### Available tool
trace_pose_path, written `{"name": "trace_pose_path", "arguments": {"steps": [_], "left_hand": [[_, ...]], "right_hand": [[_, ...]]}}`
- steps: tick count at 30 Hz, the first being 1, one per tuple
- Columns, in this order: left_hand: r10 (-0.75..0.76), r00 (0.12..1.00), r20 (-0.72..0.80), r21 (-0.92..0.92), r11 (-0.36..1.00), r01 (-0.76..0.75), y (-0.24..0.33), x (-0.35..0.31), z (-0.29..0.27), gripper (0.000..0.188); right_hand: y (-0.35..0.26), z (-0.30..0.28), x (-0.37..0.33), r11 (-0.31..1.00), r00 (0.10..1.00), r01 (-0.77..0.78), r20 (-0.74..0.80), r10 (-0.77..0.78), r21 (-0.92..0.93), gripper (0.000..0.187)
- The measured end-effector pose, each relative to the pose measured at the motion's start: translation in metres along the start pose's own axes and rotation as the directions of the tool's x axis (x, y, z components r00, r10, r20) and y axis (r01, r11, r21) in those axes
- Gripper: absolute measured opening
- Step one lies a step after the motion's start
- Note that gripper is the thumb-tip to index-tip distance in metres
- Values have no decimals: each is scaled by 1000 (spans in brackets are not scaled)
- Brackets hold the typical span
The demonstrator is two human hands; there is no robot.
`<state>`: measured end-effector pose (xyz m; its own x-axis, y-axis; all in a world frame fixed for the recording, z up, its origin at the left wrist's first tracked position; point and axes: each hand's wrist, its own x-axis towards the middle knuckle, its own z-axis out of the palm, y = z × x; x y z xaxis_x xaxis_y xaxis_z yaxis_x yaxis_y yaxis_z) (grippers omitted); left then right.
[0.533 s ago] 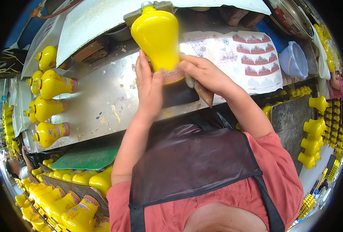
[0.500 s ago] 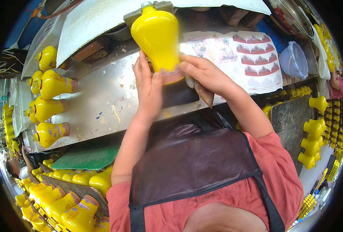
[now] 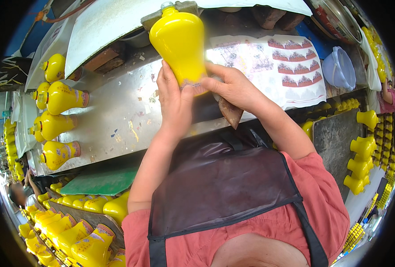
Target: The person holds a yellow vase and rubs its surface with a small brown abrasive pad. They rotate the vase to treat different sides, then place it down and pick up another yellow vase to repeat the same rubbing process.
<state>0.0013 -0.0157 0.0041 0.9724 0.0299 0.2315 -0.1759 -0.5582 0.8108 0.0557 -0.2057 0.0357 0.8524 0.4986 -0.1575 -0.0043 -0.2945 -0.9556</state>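
Note:
A glossy yellow vase [image 3: 177,42] is tilted with its neck pointing away, the neck end at a grey block [image 3: 188,8]. Near its foot runs a patterned reddish decal band [image 3: 190,83]. My left hand [image 3: 176,100] is closed against the left side of that foot end, its thumb over the band. From the right, my right hand [image 3: 235,86] grips the same end, thumb pressed on the band and fingers partly hidden. Beneath the right palm sticks out a brown pointed flat piece [image 3: 230,113], its other end hidden.
A white sheet of decals [image 3: 297,92] lies on the metal bench [image 3: 104,111] at right, beside a pale blue bucket [image 3: 338,69]. Several decorated yellow vases [image 3: 66,98] lie at the left. More vases [image 3: 93,247] fill racks lower left, near a green board [image 3: 100,181].
My left hand has shifted inward, its thumb now over the decal band. The right thumb has slid left along the band. The vase has moved slightly left.

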Motion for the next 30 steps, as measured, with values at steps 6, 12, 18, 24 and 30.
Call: {"name": "trace_pose_path", "arguments": {"steps": [6,12,18,24,30], "left_hand": [[0,1000,-4,13,1000,0,1,0,1,79],[-6,1000,-3,3,1000,6,2,0,1,79],[10,1000,-4,19,1000,-10,2,0,-1,72],[-105,994,-3,-312,945,99,13,-2,-2,93],[-115,992,-51,-331,939,92,16,-1,4,97]], "right_hand": [[0,1,0,1000,1000,27,-3,-27,-16,54],[1,1,1,999,999,38,-7,-38,-29,54],[-4,1,-2,999,1000,-19,1,19,-41,54],[-13,-16,-5,955,975,-184,-81,208,232,40],[-21,-20,-11,949,935,314,-168,-313,-22,28]]}}
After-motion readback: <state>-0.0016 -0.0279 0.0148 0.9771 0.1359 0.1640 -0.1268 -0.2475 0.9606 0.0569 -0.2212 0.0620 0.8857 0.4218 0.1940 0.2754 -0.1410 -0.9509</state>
